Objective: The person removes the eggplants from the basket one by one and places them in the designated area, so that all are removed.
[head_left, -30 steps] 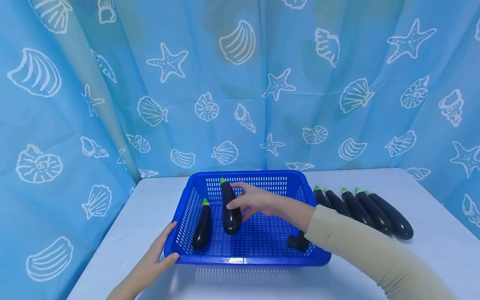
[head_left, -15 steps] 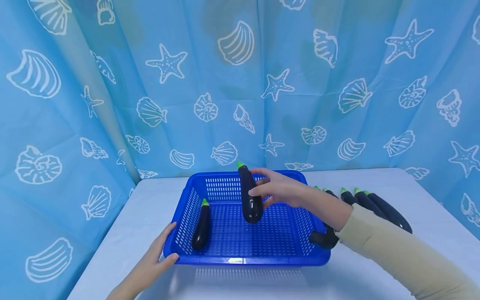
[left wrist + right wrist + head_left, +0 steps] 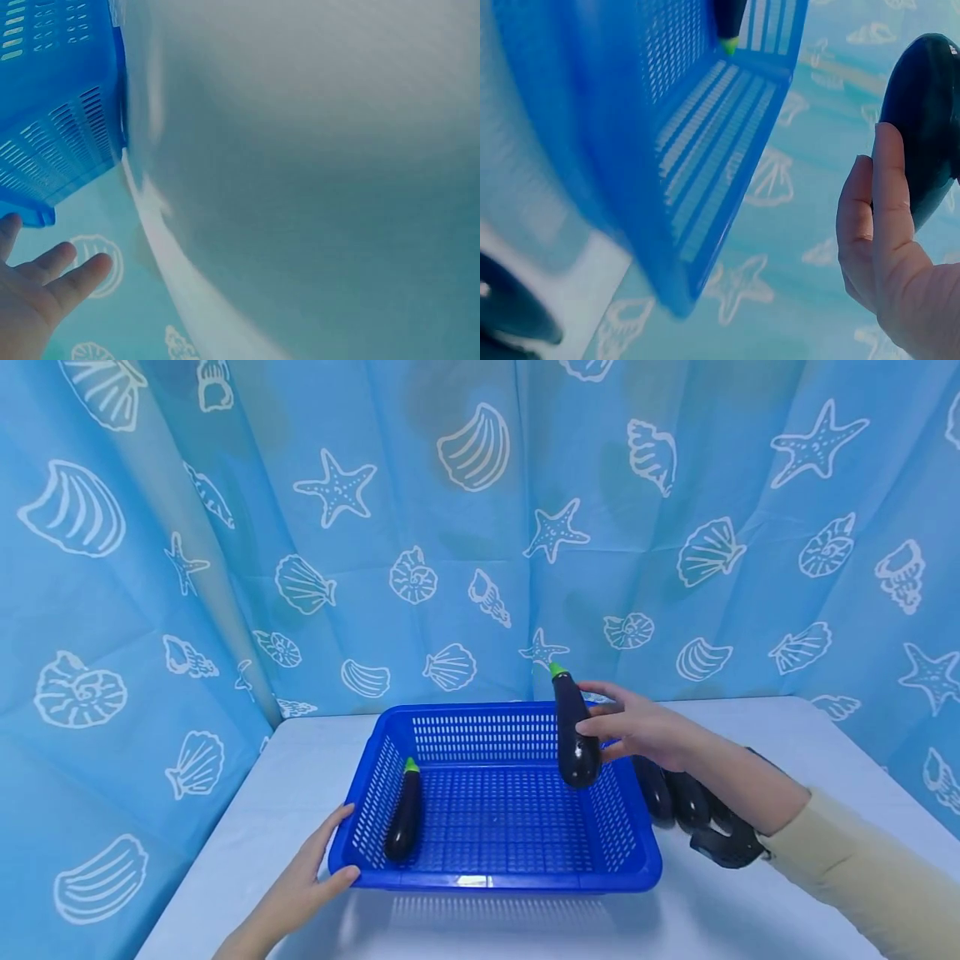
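My right hand (image 3: 645,727) holds a dark eggplant (image 3: 576,735) with a green tip, raised above the right part of a blue plastic basket (image 3: 487,882). In the right wrist view, the fingers (image 3: 891,195) press against the side of this eggplant (image 3: 922,120). Another eggplant (image 3: 405,817) lies inside the basket along its left wall. My left hand (image 3: 303,877) rests at the basket's front left corner, thumb and fingers spread against the rim. The left wrist view shows those fingers (image 3: 79,281) extended beside the basket (image 3: 60,127).
Several eggplants (image 3: 660,797) lie on the white tabletop (image 3: 255,793) right of the basket, partly hidden by the right forearm and a black wrist strap (image 3: 727,843). A blue curtain (image 3: 480,568) with white seashell prints hangs behind and along the left side.
My right hand has lifted the eggplant from low inside the basket and carried it up and to the right, near the right wall. The left hand and basket have stayed in place.
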`<state>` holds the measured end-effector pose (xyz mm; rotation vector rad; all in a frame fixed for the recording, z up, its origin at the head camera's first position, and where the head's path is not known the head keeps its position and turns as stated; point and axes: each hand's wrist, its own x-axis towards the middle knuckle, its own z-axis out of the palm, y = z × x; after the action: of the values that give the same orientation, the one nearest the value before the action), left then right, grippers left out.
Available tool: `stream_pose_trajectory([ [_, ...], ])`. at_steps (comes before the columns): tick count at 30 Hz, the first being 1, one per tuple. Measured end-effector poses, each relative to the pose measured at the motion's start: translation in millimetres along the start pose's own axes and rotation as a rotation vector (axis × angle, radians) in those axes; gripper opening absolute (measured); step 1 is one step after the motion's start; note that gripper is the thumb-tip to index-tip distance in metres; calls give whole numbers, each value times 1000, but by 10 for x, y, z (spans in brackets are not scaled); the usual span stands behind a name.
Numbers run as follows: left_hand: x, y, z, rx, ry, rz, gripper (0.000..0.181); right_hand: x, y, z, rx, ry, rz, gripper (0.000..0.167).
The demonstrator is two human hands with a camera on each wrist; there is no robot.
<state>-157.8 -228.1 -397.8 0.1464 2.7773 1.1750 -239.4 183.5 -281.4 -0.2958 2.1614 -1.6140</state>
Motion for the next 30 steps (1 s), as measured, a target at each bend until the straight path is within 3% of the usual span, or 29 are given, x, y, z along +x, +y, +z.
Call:
stream_pose_trajectory([
  [15,65,-14,34,-122,-1,3,77,-460,382,-910,-34,216,-19,80],
  [30,100,-28,30,-150,4,14,75,-801,878,-1534,-93,339,52,75],
])
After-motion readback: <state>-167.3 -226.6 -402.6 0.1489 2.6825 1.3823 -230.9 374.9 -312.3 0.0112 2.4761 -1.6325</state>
